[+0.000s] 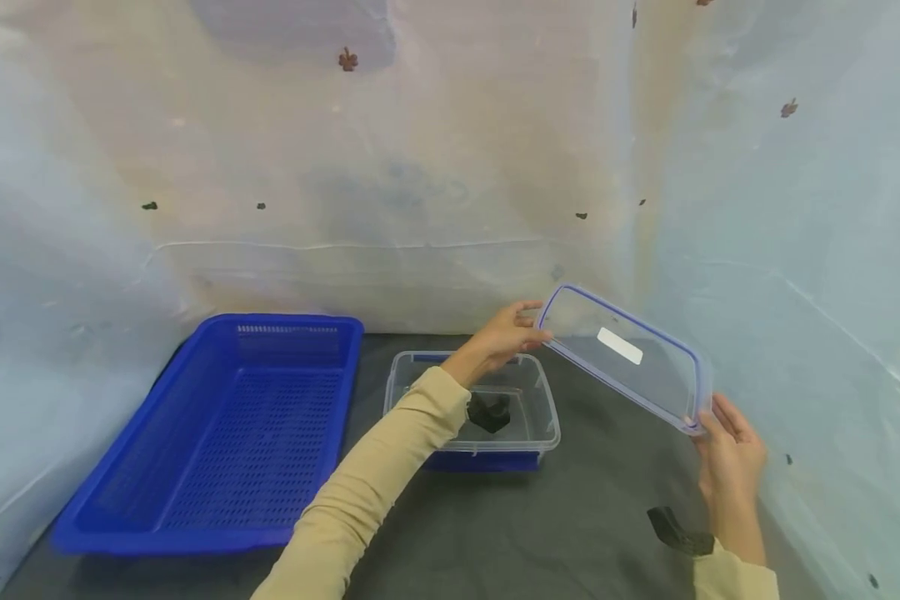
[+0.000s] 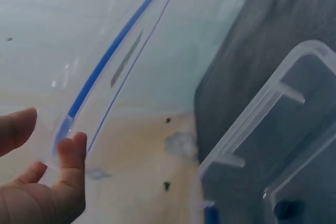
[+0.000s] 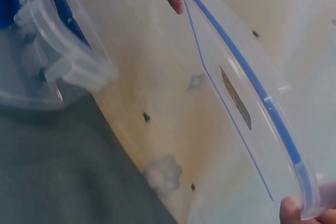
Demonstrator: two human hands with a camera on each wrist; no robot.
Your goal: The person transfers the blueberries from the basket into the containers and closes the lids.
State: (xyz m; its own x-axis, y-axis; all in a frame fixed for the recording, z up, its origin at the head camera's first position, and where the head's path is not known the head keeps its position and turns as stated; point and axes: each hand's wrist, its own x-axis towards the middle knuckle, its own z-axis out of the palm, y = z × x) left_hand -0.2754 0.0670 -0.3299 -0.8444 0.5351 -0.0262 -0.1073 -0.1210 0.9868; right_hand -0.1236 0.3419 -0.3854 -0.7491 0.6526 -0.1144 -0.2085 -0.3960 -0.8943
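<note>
A clear rectangular plastic lid (image 1: 648,377) with a blue seal and a white label is held up in the air, tilted down toward the right. My left hand (image 1: 504,335) pinches its upper left end, fingers around the edge, as the left wrist view also shows. At the lower right corner, the thumb and fingers of my right hand (image 1: 733,458) pinch the rim. Below and left of the lid stands a clear plastic container (image 1: 551,417), without a cover, with blue clips on its sides. My left forearm crosses over it and hides part of its inside.
A large blue perforated basket (image 1: 270,450) stands on the dark tabletop (image 1: 495,533) to the left of the container. Pale sheeting (image 1: 450,167) with small dark marks rises behind and on both sides. Black pieces sit at both wrists.
</note>
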